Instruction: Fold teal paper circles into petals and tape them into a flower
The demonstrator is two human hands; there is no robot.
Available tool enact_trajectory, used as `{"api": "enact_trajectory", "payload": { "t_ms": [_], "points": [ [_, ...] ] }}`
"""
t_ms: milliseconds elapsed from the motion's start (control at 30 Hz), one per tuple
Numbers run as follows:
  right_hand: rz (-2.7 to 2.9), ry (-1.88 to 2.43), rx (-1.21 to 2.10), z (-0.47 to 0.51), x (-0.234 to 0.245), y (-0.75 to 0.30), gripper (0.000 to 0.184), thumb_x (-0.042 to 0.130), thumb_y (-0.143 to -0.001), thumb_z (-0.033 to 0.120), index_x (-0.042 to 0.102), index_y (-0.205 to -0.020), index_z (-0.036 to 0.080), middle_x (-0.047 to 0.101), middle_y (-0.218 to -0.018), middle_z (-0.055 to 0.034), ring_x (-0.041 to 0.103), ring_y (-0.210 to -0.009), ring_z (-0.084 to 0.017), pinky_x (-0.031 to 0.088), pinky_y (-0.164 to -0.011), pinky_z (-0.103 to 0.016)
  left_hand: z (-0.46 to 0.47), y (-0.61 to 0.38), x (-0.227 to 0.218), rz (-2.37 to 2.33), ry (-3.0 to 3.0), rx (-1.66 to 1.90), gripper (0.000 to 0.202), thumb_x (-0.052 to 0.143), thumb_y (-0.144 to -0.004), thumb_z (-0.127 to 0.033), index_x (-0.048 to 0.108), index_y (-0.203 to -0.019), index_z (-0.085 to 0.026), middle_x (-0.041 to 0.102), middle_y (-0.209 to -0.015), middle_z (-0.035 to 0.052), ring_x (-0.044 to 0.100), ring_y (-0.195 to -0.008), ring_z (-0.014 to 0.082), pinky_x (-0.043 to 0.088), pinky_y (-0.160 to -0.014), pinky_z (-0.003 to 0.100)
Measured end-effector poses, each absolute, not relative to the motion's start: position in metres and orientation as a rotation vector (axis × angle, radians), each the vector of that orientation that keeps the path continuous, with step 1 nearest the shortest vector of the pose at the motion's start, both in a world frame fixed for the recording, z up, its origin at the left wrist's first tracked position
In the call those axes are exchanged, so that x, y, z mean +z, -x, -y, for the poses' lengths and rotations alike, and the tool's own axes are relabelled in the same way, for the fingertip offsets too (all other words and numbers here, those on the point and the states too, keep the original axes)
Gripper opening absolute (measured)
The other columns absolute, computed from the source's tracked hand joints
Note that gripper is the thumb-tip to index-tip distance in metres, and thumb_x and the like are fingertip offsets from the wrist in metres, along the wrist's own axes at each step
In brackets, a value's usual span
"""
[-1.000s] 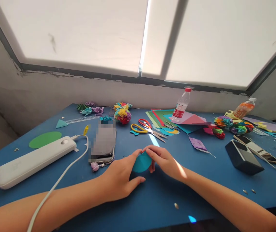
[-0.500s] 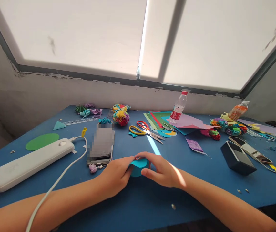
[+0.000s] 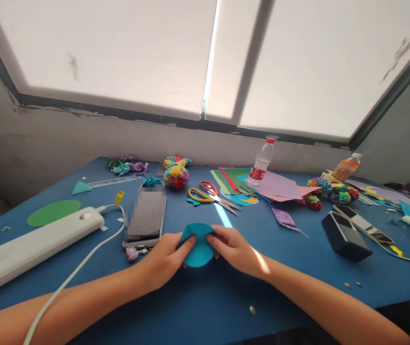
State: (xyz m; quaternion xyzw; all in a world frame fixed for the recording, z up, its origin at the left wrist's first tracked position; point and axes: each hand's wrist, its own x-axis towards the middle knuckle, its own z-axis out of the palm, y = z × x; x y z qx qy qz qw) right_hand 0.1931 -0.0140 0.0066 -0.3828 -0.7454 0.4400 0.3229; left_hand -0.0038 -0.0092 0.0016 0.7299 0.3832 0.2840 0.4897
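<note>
A round blue paper disc (image 3: 199, 251) is held above the front middle of the table, with a crease running across its upper part. My left hand (image 3: 172, 254) pinches its left edge, thumb on the near face and fingers behind. On the right edge, my right hand (image 3: 228, 244) grips it between thumb and fingers. Just left of my left hand lies a phone (image 3: 147, 213) with a pink charm. Beyond the disc rest two pairs of scissors, one with yellow handles (image 3: 199, 195) and one with red handles (image 3: 208, 187).
A white power bank (image 3: 39, 244) with a cable crosses the left side, near a green paper circle (image 3: 53, 212). Coloured paper sheets (image 3: 280, 187) and a water bottle (image 3: 261, 163) stand at the back. A black box-shaped device (image 3: 346, 235) sits to the right, by a second phone (image 3: 363, 224).
The blue disc, bent over and partly covered by my hands before, is now spread more open towards me. My right hand has gone from a loose curl to a pinch on its edge.
</note>
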Motion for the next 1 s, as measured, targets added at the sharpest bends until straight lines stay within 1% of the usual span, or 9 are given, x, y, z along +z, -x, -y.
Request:
{"api": "enact_trajectory", "payload": {
  "t_ms": [133,267,400,567,600,667,767,900,1000],
  "points": [
    [1.921,1.015,1.103,0.017,0.007,-0.191,0.023,0.044,-0.092,0.036,0.053,-0.082,0.016,0.044,-0.067,0.0026,0.040,-0.060,-0.009,0.038,-0.055,-0.021,0.009,0.004,0.001,-0.943,-1.717,0.639,0.046,0.034,-0.090,-0.050,0.048,-0.061,-0.017,0.048,-0.054,-0.0031,0.046,-0.053,0.0124,0.036,-0.053,0.023],
    [1.906,1.045,1.079,0.017,0.010,-0.193,0.025,0.044,-0.092,0.037,0.054,-0.084,0.016,0.044,-0.069,0.0022,0.039,-0.063,-0.009,0.037,-0.056,-0.022,0.007,0.004,0.002,-0.930,-1.686,0.645,0.041,0.037,-0.089,-0.049,0.047,-0.064,-0.017,0.047,-0.053,-0.0036,0.045,-0.052,0.0125,0.037,-0.053,0.024],
    [1.857,1.062,1.086,0.014,0.008,-0.195,0.027,0.045,-0.091,0.040,0.055,-0.083,0.016,0.044,-0.066,0.0028,0.039,-0.061,-0.009,0.037,-0.054,-0.022,0.005,0.004,0.000,-0.942,-1.745,0.617,0.038,0.041,-0.087,-0.048,0.047,-0.066,-0.017,0.045,-0.051,-0.0053,0.043,-0.049,0.0114,0.034,-0.052,0.024],
    [1.762,1.033,1.131,0.012,0.005,-0.195,0.026,0.048,-0.089,0.041,0.057,-0.094,0.017,0.051,-0.069,0.0022,0.045,-0.059,-0.009,0.039,-0.053,-0.021,0.001,0.003,-0.002,-0.923,-1.663,0.595,0.039,0.045,-0.085,-0.051,0.047,-0.066,-0.017,0.043,-0.047,-0.0063,0.041,-0.045,0.0102,0.031,-0.048,0.023],
    [1.741,1.030,1.142,0.011,0.005,-0.195,0.027,0.049,-0.088,0.041,0.057,-0.094,0.017,0.053,-0.069,0.0020,0.047,-0.058,-0.009,0.040,-0.053,-0.021,0.000,0.003,-0.002,-0.909,-1.617,0.597,0.038,0.046,-0.083,-0.051,0.047,-0.067,-0.017,0.044,-0.046,-0.0062,0.041,-0.044,0.0101,0.030,-0.048,0.022],
    [1.704,1.030,1.182,0.010,0.006,-0.196,0.028,0.050,-0.088,0.043,0.057,-0.089,0.016,0.056,-0.067,0.0015,0.052,-0.058,-0.010,0.042,-0.053,-0.023,-0.002,0.003,-0.001,-0.885,-1.541,0.595,0.037,0.048,-0.081,-0.052,0.048,-0.068,-0.017,0.048,-0.047,-0.0050,0.045,-0.043,0.0104,0.028,-0.045,0.022],
    [1.654,1.037,1.252,0.006,0.006,-0.198,0.031,0.052,-0.085,0.046,0.056,-0.081,0.016,0.057,-0.062,0.0011,0.056,-0.057,-0.012,0.043,-0.053,-0.024,-0.004,0.003,0.002,-0.869,-1.499,0.575,0.039,0.045,-0.081,-0.053,0.050,-0.067,-0.016,0.054,-0.048,-0.0015,0.049,-0.044,0.0117,0.024,-0.043,0.022],
    [1.601,1.055,1.255,0.003,0.005,-0.199,0.032,0.056,-0.082,0.048,0.058,-0.085,0.016,0.057,-0.063,0.0023,0.056,-0.055,-0.011,0.043,-0.052,-0.024,-0.003,0.004,0.006,-0.836,-1.487,0.543,0.041,0.048,-0.078,-0.051,0.056,-0.065,-0.013,0.058,-0.048,0.0017,0.050,-0.046,0.0121,0.025,-0.044,0.022],
    [1.605,1.035,1.258,0.003,0.004,-0.199,0.031,0.055,-0.083,0.047,0.058,-0.087,0.016,0.058,-0.063,0.0021,0.056,-0.055,-0.011,0.043,-0.052,-0.024,-0.002,0.003,0.008,-0.820,-1.477,0.540,0.037,0.050,-0.077,-0.047,0.057,-0.064,-0.013,0.058,-0.048,0.0017,0.051,-0.047,0.0120,0.028,-0.046,0.022]
  ]
}}
